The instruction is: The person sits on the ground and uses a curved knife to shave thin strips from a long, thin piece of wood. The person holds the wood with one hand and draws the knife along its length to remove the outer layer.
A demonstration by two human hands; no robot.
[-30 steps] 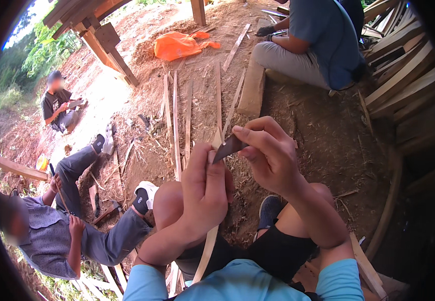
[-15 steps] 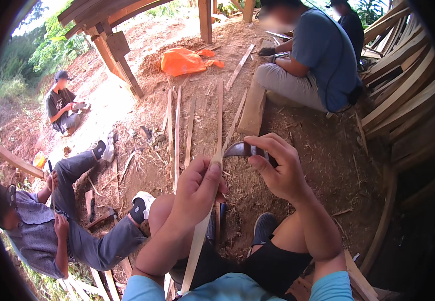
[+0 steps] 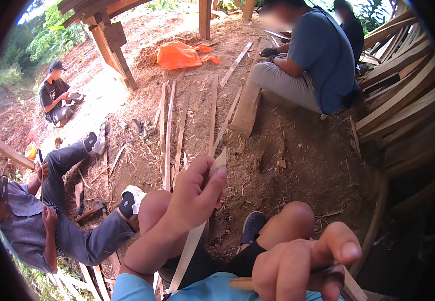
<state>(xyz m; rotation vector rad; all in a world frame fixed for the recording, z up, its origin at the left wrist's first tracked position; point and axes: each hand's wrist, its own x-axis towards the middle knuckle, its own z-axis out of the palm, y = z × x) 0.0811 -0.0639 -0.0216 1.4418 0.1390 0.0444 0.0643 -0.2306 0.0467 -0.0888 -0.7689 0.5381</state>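
Note:
My left hand (image 3: 195, 195) is closed around a thin, pale wooden strip (image 3: 189, 256), pinched between thumb and fingers near its upper end. The strip's pointed tip rises above the fist, and its lower part slants down over my lap. Low at the right, in front of my shirt, my right hand (image 3: 290, 266) is curled with the forefinger bent outward. A light wooden handle (image 3: 241, 284) pokes out of it to the left, apparently the handle of the curved knife seen earlier. The blade is mostly hidden by the fingers.
Long wooden slats (image 3: 168, 135) lie on the dirt ahead, beside a thick beam (image 3: 247, 113). A person (image 3: 322, 60) sits beyond it, another (image 3: 24, 220) sits close at left. An orange bag (image 3: 180, 55) lies farther off. Stacked boards (image 3: 403, 108) line the right side.
My right hand has pulled the knife away from the strip's tip, down and right toward my lap. My left hand keeps its hold on the strip. The view has shifted slightly.

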